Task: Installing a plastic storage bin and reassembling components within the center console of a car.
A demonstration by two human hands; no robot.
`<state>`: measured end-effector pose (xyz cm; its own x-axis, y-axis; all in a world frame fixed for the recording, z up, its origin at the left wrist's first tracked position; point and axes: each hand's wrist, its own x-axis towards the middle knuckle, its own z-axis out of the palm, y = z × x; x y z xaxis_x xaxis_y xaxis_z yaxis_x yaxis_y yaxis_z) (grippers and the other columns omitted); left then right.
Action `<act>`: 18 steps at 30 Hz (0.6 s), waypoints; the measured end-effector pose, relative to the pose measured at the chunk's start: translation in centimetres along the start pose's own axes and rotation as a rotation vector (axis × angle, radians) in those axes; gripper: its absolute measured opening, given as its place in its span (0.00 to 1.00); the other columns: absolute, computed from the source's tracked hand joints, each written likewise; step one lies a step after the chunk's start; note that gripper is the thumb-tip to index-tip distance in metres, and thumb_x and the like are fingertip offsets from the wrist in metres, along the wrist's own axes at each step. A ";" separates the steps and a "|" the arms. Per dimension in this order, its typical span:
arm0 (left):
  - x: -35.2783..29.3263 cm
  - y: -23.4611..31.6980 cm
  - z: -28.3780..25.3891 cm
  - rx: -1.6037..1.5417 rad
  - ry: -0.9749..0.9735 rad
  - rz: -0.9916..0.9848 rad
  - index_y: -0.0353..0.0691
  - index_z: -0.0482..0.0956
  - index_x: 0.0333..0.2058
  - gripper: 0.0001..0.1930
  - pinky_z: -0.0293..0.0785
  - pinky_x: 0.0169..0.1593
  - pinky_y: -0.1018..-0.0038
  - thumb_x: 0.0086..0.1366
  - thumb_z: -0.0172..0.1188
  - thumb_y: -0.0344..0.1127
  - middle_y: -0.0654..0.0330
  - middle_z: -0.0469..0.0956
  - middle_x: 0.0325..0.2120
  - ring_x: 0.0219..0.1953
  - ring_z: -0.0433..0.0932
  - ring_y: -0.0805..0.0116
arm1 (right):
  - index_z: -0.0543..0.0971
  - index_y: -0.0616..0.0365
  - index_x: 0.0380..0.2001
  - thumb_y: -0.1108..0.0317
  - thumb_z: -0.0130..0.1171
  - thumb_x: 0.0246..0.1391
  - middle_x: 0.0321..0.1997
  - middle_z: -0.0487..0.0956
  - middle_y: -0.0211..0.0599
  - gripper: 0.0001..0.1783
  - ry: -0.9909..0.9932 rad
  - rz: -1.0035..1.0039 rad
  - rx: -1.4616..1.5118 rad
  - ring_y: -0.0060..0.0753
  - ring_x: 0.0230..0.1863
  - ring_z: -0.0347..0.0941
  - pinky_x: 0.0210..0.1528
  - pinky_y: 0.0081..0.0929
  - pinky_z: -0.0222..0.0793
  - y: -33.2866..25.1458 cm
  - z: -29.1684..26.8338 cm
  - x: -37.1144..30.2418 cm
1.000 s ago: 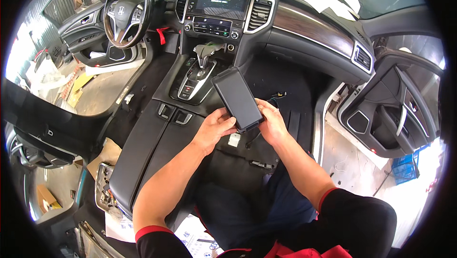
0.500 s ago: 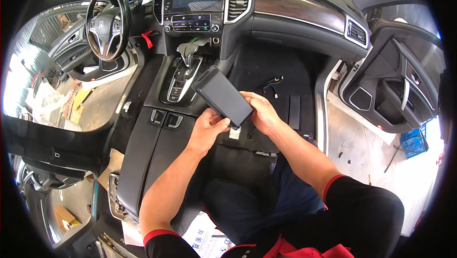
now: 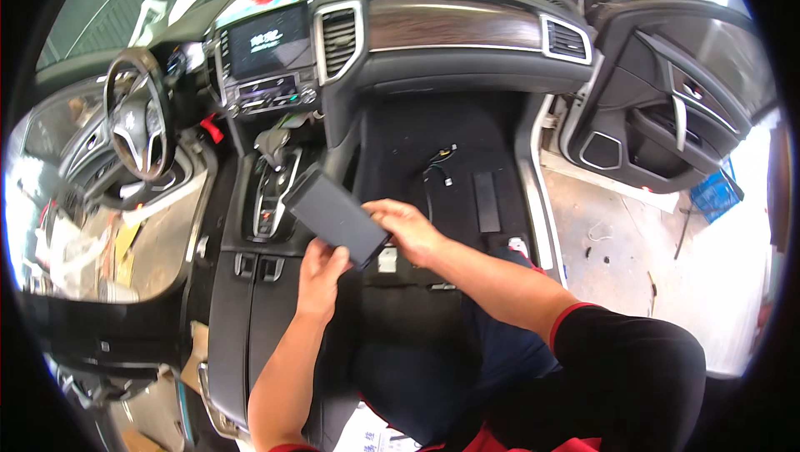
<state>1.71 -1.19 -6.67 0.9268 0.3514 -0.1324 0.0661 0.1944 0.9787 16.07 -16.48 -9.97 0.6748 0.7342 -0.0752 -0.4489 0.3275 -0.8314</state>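
Note:
A flat black rectangular piece [image 3: 335, 214], smooth on its upper face with a rim along one end, is held tilted over the centre console. My left hand [image 3: 322, 275] grips its lower corner, thumb on the near edge. Round the lower right side, the fingers of my right hand [image 3: 406, 230] close on it. The gear shifter [image 3: 272, 148] and its silver-trimmed panel [image 3: 268, 202] lie just beyond the piece. Its underside is hidden from view.
Left is the steering wheel [image 3: 137, 114]; the dashboard screen [image 3: 268, 42] stands ahead. Loose wire connectors [image 3: 443, 156] lie on the black passenger footwell floor. The passenger door [image 3: 667, 110] stands open at right, with a blue crate [image 3: 717, 194] beyond. The armrest lid [image 3: 271, 319] lies beside my left forearm.
The view has swung to the right and upward, so the cabin appears shifted left and lower. A red strip now shows at the top. Both hands still hold the black piece.

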 end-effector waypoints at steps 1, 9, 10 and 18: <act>0.0 0.0 0.0 -0.036 0.034 -0.015 0.36 0.66 0.62 0.27 0.74 0.58 0.63 0.70 0.61 0.40 0.57 0.74 0.55 0.56 0.74 0.66 | 0.78 0.61 0.57 0.66 0.55 0.65 0.46 0.82 0.30 0.19 -0.032 0.004 -0.003 0.21 0.46 0.77 0.49 0.26 0.74 0.1 0.2 -0.2; 0.0 0.7 1.4 -0.025 -0.044 0.026 0.32 0.60 0.64 0.35 0.66 0.66 0.64 0.59 0.64 0.21 0.55 0.73 0.55 0.59 0.73 0.63 | 0.78 0.56 0.52 0.61 0.54 0.70 0.46 0.81 0.27 0.15 -0.034 0.074 0.126 0.21 0.47 0.75 0.51 0.27 0.73 0.6 0.8 -1.0; 0.0 0.8 1.4 -0.021 -0.041 0.024 0.32 0.60 0.64 0.35 0.66 0.66 0.64 0.59 0.64 0.21 0.55 0.73 0.55 0.59 0.73 0.63 | 0.78 0.56 0.52 0.61 0.54 0.70 0.46 0.81 0.27 0.15 -0.037 0.075 0.131 0.21 0.47 0.75 0.51 0.27 0.73 0.7 0.7 -0.9; -0.3 0.8 1.1 -0.004 -0.049 0.022 0.31 0.59 0.65 0.36 0.68 0.63 0.64 0.60 0.67 0.27 0.53 0.73 0.55 0.59 0.73 0.63 | 0.80 0.54 0.47 0.61 0.53 0.71 0.41 0.82 0.27 0.12 0.018 0.107 0.178 0.20 0.42 0.78 0.46 0.25 0.76 0.8 1.5 -0.7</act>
<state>1.88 -2.15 -5.62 0.9451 0.3101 -0.1032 0.0446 0.1906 0.9807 14.36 -15.80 -9.77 0.6277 0.7599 -0.1688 -0.6136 0.3495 -0.7080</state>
